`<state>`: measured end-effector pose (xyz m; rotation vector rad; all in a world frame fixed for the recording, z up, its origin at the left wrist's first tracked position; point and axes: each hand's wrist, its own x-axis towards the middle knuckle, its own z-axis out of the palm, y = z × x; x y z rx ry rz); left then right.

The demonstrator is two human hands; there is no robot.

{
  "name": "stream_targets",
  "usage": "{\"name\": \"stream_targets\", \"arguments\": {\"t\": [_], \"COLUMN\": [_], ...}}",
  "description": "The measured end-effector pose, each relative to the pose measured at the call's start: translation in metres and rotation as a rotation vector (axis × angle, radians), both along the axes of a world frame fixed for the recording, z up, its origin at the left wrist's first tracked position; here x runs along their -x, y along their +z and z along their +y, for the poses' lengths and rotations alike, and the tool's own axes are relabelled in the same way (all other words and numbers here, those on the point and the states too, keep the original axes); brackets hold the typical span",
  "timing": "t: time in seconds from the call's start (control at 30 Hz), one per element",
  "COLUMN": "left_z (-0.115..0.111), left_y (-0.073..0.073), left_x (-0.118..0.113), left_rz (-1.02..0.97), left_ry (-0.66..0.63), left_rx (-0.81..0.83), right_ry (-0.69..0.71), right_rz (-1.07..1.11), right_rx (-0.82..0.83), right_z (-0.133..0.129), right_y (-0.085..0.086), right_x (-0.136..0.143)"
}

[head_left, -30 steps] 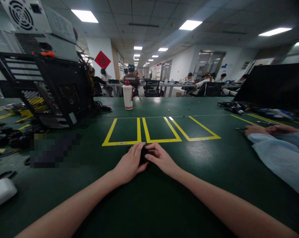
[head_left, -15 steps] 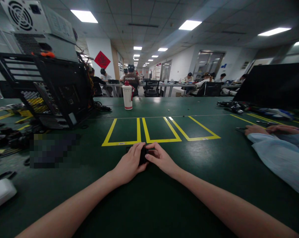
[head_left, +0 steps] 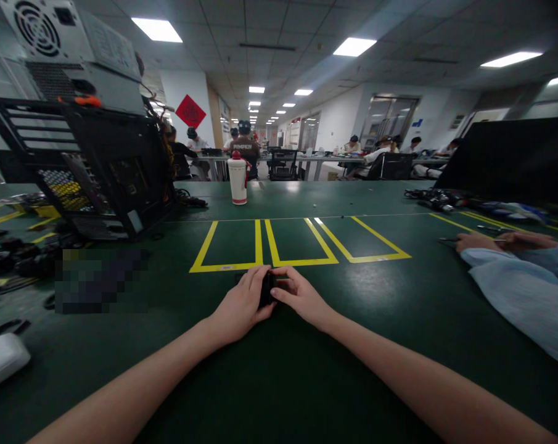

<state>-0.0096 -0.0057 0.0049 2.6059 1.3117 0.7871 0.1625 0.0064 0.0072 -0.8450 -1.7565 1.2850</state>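
A small black object (head_left: 267, 290) rests low over the green table (head_left: 334, 370), just in front of the yellow tape outlines. My left hand (head_left: 242, 305) is wrapped over its left side, with the fingers on top and the thumb at the near edge. On its right side, my right hand (head_left: 301, 297) pinches it between thumb and curled fingers. Most of the object is covered by my hands, so I cannot make out its kind.
Yellow tape (head_left: 301, 262) outlines three areas ahead. A white bottle (head_left: 238, 180) with a red lid stands beyond them. At left are an open computer case (head_left: 116, 172), power supplies and cables. A white object (head_left: 4, 361) lies near left. Another person's sleeves (head_left: 519, 290) reach in at right.
Both my hands stay on the black object with hardly any movement. The other person's hands at right have shifted slightly.
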Motion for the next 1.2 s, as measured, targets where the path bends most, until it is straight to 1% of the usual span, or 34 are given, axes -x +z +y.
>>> {"name": "stream_targets", "arguments": {"t": [0.2, 0.33, 0.6, 0.73, 0.83, 1.03, 1.2], "left_z": [-0.0028, -0.0034, -0.0035, -0.0038, -0.0038, -0.0037, -0.0031], "left_y": [0.0047, 0.0065, 0.0066, 0.0068, 0.0072, 0.0063, 0.0061], "left_x": [0.0012, 0.0006, 0.0009, 0.0002, -0.0007, 0.0, 0.0003], "left_rz": [0.011, 0.002, 0.004, 0.009, 0.016, 0.006, 0.012], "left_ry": [0.005, -0.003, 0.004, 0.018, 0.024, 0.003, 0.015], "left_rx": [0.047, 0.041, 0.055, 0.054, 0.048, 0.04, 0.056], "right_ry": [0.042, 0.043, 0.01, 0.031, 0.02, 0.024, 0.003], "right_rz": [0.053, 0.085, 0.009, 0.008, 0.031, 0.064, 0.021], "right_rx": [0.028, 0.036, 0.031, 0.007, -0.02, 0.013, 0.031], "right_z": [-0.0022, -0.0029, -0.0038, -0.004, -0.0037, -0.0029, -0.0029], "right_y": [-0.0005, 0.0008, 0.0062, 0.0043, 0.0014, 0.0016, 0.0038], "right_x": [0.0, -0.0002, -0.0012, -0.0009, -0.0002, -0.0002, -0.0006]}}
